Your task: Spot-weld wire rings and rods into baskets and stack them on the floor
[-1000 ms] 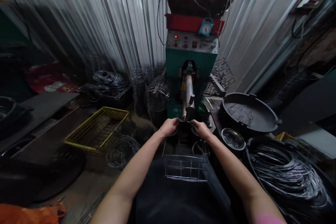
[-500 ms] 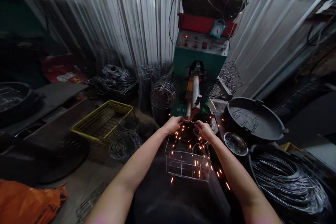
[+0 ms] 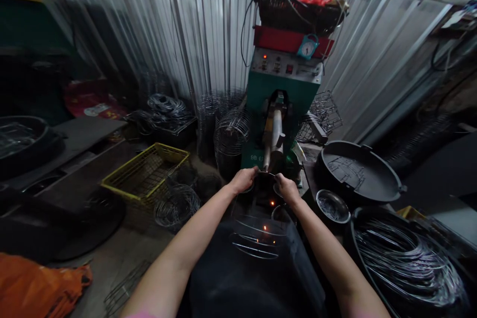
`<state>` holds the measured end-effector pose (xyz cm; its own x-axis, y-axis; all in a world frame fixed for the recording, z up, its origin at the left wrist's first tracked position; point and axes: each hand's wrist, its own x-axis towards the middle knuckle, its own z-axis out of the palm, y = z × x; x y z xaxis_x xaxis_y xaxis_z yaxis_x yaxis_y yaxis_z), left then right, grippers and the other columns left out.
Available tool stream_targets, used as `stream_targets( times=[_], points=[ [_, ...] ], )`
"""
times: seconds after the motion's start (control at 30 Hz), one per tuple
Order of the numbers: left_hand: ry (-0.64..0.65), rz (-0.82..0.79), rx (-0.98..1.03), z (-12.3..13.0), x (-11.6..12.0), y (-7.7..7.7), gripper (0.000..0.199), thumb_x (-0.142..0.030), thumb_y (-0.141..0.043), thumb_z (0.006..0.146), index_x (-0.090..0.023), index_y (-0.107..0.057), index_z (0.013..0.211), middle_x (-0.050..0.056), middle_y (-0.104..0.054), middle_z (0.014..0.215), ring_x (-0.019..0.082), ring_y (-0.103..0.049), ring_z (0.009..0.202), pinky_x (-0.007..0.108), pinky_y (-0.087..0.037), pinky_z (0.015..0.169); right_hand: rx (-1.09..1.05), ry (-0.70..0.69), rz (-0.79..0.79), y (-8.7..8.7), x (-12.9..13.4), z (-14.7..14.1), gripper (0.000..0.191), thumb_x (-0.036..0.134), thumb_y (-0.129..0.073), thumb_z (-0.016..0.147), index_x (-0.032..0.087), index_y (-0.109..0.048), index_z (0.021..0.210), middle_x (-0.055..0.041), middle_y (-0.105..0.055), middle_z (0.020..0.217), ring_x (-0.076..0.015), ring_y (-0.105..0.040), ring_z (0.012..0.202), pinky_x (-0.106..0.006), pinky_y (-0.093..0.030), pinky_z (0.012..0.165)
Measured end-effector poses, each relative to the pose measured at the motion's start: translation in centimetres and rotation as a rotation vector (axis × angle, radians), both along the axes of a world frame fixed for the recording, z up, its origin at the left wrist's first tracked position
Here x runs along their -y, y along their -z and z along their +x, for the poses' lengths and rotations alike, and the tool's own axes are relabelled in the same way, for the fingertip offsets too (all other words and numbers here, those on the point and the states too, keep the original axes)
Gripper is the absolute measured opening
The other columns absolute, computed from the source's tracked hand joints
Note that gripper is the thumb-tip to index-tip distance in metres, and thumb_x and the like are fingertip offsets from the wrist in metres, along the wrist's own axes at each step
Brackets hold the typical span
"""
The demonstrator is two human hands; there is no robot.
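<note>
My left hand (image 3: pixel 246 179) is closed on the left end of a thin metal wire under the electrode of a green spot welder (image 3: pixel 257 88). My right hand (image 3: pixel 287 188) pinches the same wire's right end. The wire's middle lies at the tip of the copper-coloured electrode arm (image 3: pixel 267 159). Towards me, over a dark apron (image 3: pixel 238 283), show the blurred curved bars of a wire frame (image 3: pixel 255 247); whether they join the held wire I cannot tell. A few orange sparks fall below the tip.
On the right stand a black round pan (image 3: pixel 376 171) with wire pieces, a small metal bowl (image 3: pixel 333 206) and a tub of wire rings (image 3: pixel 410 258). To the left are a yellow crate (image 3: pixel 145 171), wire coils (image 3: pixel 177 204) and an orange sack (image 3: pixel 37 285).
The heavy spray of sparks has thinned to a few. The wire frame over my lap has changed its tilt and looks blurred. Both hands stay at the electrode, slightly lower in view.
</note>
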<state>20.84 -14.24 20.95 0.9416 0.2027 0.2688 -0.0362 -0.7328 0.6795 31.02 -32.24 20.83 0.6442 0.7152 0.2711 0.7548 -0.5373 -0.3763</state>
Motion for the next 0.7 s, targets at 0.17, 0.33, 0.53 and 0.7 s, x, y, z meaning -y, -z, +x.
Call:
stream_targets(
  times=[0.17, 0.33, 0.53, 0.7],
  points=[
    [-0.002, 0.039, 0.033, 0.0, -0.2, 0.5, 0.019, -0.019, -0.047, 0.078, -0.022, -0.058, 0.092, 0.002, -0.063, 0.079, 0.016, -0.060, 0.080, 0.022, -0.041, 0.070, 0.015, 0.045, 0.044, 0.5, 0.2, -0.2, 0.028, 0.036, -0.033, 0.084, 0.022, -0.058, 0.083, -0.0029, -0.061, 0.065, -0.0147, -0.054, 0.058, -0.022, -0.033, 0.053],
    [-0.002, 0.050, 0.015, -0.1, -0.4, 0.5, 0.023, -0.019, -0.048, 0.077, -0.023, -0.058, 0.097, 0.001, -0.063, 0.080, 0.015, -0.059, 0.080, 0.021, -0.041, 0.070, -0.226, -0.048, 0.225, 0.2, 1.8, 0.1, 0.033, 0.043, -0.036, 0.082, 0.019, -0.059, 0.082, -0.0043, -0.062, 0.077, -0.0156, -0.055, 0.072, -0.024, -0.040, 0.066],
    [0.007, 0.035, 0.003, 0.0, -0.2, 0.9, 0.023, -0.022, -0.046, 0.080, -0.023, -0.059, 0.098, 0.002, -0.063, 0.084, 0.014, -0.058, 0.083, 0.022, -0.042, 0.073, -0.566, -0.039, 0.288, 0.7, 3.3, 0.3, 0.036, 0.048, -0.043, 0.076, 0.017, -0.059, 0.085, -0.0051, -0.061, 0.082, -0.0179, -0.055, 0.079, -0.026, -0.042, 0.069],
    [-0.005, -0.057, -0.020, -0.3, -0.2, -0.3, 0.025, -0.027, -0.049, 0.079, -0.023, -0.059, 0.101, 0.001, -0.064, 0.088, 0.015, -0.058, 0.088, 0.024, -0.042, 0.077, -0.678, 0.012, 0.362, 1.5, 3.2, 0.3, 0.035, 0.049, -0.047, 0.074, 0.016, -0.058, 0.077, -0.0022, -0.059, 0.072, -0.0157, -0.053, 0.071, -0.024, -0.041, 0.063]
  ],
)
